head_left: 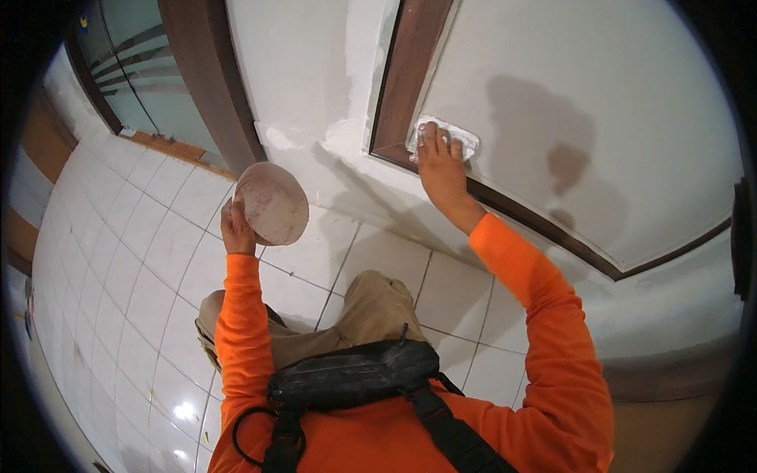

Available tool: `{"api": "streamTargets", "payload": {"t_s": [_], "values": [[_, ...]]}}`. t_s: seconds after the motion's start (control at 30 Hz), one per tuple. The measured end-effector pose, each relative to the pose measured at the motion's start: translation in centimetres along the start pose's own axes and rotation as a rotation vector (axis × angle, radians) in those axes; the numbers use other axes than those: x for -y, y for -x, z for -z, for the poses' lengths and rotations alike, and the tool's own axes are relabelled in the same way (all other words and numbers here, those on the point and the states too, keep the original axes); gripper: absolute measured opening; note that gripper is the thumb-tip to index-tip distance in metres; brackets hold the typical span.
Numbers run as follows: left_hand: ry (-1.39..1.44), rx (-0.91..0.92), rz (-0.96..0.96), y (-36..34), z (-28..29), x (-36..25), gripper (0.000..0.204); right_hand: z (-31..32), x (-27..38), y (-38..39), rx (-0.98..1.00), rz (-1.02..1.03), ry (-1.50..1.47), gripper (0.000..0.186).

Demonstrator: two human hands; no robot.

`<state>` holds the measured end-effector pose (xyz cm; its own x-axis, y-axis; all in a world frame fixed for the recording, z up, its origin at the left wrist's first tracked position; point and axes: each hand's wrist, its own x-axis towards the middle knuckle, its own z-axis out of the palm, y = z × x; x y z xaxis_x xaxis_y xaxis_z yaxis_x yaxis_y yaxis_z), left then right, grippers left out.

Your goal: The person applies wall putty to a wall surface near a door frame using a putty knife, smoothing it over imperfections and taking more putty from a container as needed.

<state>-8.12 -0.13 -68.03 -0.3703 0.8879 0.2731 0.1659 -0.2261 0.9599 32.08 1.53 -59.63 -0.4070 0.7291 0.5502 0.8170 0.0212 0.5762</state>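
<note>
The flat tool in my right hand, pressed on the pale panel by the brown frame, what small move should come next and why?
Probably draw the flat tool under the right hand away from the brown frame across the pale panel. It sits at the panel's lower corner against the frame. The left hand holds a round disc off the wall.

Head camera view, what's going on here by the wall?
A person in orange sleeves crouches on a white tiled floor. The right hand presses a flat white-smeared tool against the pale wall panel, just inside its brown frame. The left hand holds up a round disc smeared with pale paste.
</note>
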Motion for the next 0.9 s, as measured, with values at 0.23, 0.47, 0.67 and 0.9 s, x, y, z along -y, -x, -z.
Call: {"api": "streamTargets", "payload": {"t_s": [0.23, 0.47, 0.67, 0.9], "values": [[0.044, 0.011, 0.036, -0.8, -0.1, 0.9, 0.049, 0.2, 1.8, 1.6, 0.246, 0.159, -0.021, 0.041], [-0.026, -0.023, -0.014, -0.8, 0.0, 0.6, 0.047, 4.9, -1.5, -0.1, 0.117, 0.062, -0.128, 0.037], [0.017, -0.018, -0.018, -0.8, -0.5, 1.3, 0.051, 3.7, -1.9, -1.1, 0.132, 0.195, -0.024, 0.042], [0.045, -0.007, 0.021, -1.0, -0.1, 0.8, 0.048, 3.0, -0.2, -0.9, 0.361, 0.397, 0.305, 0.043]]}}
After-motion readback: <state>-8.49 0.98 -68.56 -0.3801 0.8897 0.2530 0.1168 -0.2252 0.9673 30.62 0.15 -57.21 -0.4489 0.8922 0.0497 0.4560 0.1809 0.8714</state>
